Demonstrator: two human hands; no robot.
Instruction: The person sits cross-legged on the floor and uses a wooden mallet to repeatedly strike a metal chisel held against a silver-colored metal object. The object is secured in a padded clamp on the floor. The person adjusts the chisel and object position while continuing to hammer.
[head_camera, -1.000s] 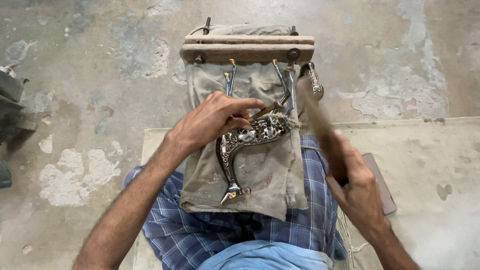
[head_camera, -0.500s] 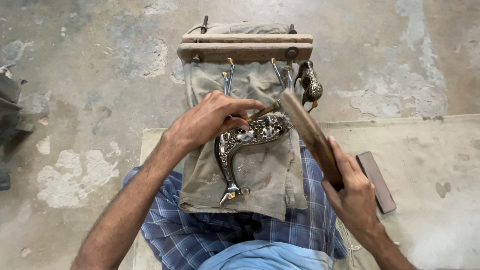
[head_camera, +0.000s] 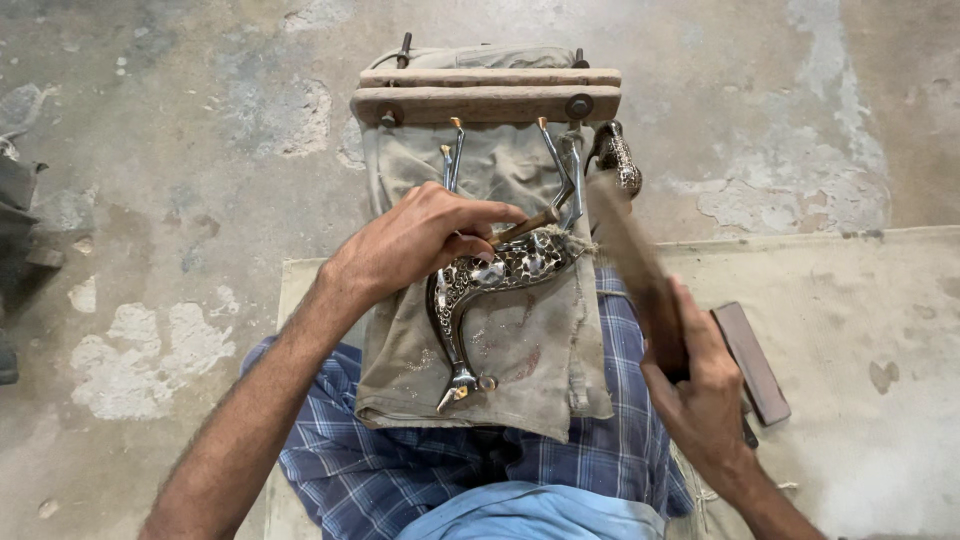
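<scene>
Left hand (head_camera: 420, 245) pinched a small punch (head_camera: 527, 226) onto the ornate metal piece (head_camera: 490, 285) lying under it on cloth. Right hand (head_camera: 700, 390) gripped the wooden mallet (head_camera: 630, 265), raised beside the punch; an off-centre blow could hit fingers or skid the tip.

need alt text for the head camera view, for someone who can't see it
Seen from above, a person's left hand presses a small chisel-like tool against a curved, ornate silver metal figure lying on a beige cloth, while the right hand holds a blurred wooden stick raised beside it. A wooden clamp sits beyond.
</scene>
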